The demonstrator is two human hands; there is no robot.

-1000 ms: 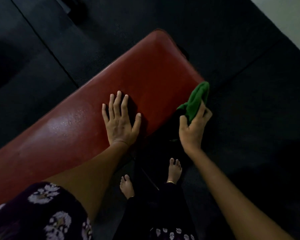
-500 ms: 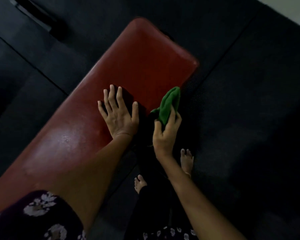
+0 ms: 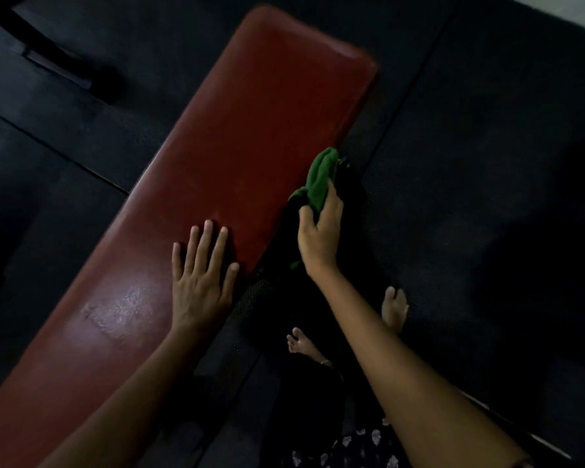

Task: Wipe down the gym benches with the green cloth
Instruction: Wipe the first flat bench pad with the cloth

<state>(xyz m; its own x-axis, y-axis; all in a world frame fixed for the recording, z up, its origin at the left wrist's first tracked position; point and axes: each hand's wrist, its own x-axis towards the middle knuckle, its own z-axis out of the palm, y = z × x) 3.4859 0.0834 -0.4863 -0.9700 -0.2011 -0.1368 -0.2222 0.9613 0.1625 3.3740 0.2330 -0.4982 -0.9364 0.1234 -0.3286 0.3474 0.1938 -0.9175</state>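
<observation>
A long red padded bench [image 3: 250,130] runs diagonally from the lower left to the upper middle of the head view. My left hand [image 3: 201,285] lies flat on the pad near its right edge, fingers straight and spread. My right hand [image 3: 320,238] grips a bunched green cloth [image 3: 320,177] and holds it against the bench's right side edge, just below the pad's top face. Part of the cloth is hidden under my fingers.
Dark rubber floor mats [image 3: 487,163] surround the bench, with seams between them. A dark metal piece of equipment [image 3: 65,65] lies on the floor at the upper left. My bare feet [image 3: 394,307] stand right of the bench. A pale floor strip [image 3: 574,8] shows at the top right.
My right hand has brought the green cloth from off the bench's side in against its right edge and slid it along. My left hand stays flat on the pad. The view has shifted.
</observation>
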